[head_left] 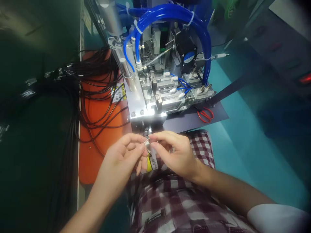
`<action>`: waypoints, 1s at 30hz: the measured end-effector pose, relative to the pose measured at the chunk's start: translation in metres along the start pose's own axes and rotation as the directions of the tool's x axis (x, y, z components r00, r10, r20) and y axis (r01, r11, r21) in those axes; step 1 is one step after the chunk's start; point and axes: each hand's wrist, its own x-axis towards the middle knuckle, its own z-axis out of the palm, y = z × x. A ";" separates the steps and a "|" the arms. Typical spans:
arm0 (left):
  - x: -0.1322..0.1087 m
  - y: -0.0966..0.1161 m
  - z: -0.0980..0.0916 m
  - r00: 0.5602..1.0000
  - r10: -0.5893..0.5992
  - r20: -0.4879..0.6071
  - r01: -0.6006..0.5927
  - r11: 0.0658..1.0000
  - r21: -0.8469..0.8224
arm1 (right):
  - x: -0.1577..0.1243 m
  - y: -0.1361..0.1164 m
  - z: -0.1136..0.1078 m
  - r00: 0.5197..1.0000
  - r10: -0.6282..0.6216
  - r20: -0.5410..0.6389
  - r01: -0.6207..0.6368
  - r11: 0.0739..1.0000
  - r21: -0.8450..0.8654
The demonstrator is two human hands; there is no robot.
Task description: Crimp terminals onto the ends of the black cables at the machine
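Observation:
My left hand [121, 158] and my right hand [176, 153] meet just in front of a metal machine [155, 90]. Both pinch a small shiny metal part [147, 145] with thin wire ends between thumb and fingertips. The fingers of both hands are closed around it. Below the hands a yellow and white label [152, 162] shows on the machine's front. My checked garment [175, 197] fills the lower middle.
Blue air hoses [170, 16] arch over the machine. A bundle of black cables [97, 84] drapes over an orange panel [97, 129] at the left. Red-handled scissors [206, 115] lie on a dark mat [218, 111] to the right, on a teal table [243, 136].

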 end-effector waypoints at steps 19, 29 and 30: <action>0.004 0.003 0.004 0.999 -0.036 -0.005 0.036 0.997 -0.066 | -0.003 0.009 -0.003 0.974 -0.225 0.019 0.225 0.961 -0.162; 0.003 0.011 0.007 0.998 -0.051 -0.024 0.046 0.986 -0.162 | -0.001 0.006 0.005 0.934 0.351 0.070 -0.358 0.901 0.246; 0.003 0.012 0.007 0.999 -0.042 -0.026 0.037 0.985 -0.167 | 0.002 0.006 0.004 0.919 0.384 0.086 -0.392 0.875 0.285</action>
